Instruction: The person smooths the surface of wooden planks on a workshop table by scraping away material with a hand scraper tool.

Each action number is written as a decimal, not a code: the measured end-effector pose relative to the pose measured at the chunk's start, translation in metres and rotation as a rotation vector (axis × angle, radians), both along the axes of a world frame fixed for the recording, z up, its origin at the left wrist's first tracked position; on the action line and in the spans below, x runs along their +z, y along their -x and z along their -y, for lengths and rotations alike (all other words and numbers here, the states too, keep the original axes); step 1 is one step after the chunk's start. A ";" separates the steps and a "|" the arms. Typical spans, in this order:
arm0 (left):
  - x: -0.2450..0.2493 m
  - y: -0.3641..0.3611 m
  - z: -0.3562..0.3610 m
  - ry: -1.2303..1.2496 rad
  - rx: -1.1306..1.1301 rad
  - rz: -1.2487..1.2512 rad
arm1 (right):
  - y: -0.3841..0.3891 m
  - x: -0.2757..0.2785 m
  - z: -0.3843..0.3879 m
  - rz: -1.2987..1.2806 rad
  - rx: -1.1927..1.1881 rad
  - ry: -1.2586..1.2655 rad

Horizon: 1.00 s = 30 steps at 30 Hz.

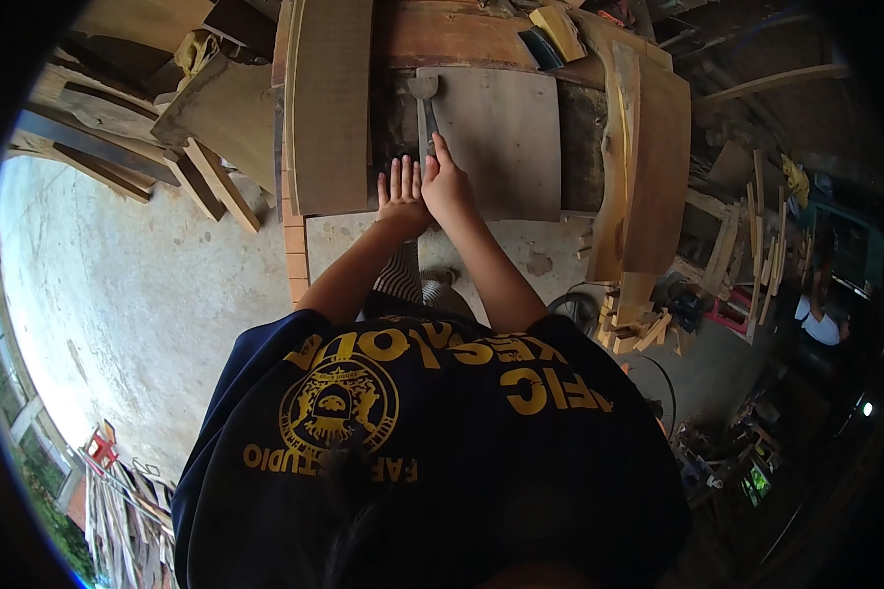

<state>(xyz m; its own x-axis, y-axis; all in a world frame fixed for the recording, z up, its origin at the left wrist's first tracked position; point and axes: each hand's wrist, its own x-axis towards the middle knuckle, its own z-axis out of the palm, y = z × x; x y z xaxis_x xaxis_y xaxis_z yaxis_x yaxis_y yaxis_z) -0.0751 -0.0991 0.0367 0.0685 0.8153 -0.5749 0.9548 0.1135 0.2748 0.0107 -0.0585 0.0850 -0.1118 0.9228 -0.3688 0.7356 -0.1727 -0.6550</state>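
Note:
My right hand (447, 187) is closed around the handle of a scraper (425, 90), its index finger stretched along the shaft. The scraper's broad, flat, greyish head points away from me and overlaps the left part of a thin plywood sheet (506, 147). Close against the right wrist, my left hand (401, 201) lies palm down with its fingers extended and slightly apart. It holds nothing and rests near the dark strip (393, 108) between the plywood sheet and a brown board (329, 108).
A curved board (653, 157) stands along the right side of the bench. A yellow-and-black block (557, 34) lies at the back. Scrap wood (221, 118) is piled at left, more offcuts (634, 319) at right. Another person (820, 319) is far right.

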 end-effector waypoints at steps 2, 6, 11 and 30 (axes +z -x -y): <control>0.004 0.001 -0.001 0.025 -0.029 -0.038 | 0.004 -0.003 -0.004 0.024 0.025 -0.026; -0.022 -0.002 0.002 0.021 -0.051 -0.077 | -0.009 -0.009 0.022 -0.020 0.033 -0.053; -0.002 -0.002 -0.003 0.081 -0.046 -0.066 | -0.007 -0.008 0.000 -0.037 0.030 -0.045; -0.012 -0.001 -0.003 0.078 -0.021 -0.046 | -0.012 -0.018 -0.008 0.034 0.044 -0.052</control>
<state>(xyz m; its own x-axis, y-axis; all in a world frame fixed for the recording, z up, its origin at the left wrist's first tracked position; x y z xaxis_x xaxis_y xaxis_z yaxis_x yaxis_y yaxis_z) -0.0743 -0.0964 0.0248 0.0573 0.7669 -0.6392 0.9687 0.1121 0.2214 0.0223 -0.0509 0.0670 -0.1407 0.9352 -0.3249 0.7638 -0.1063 -0.6366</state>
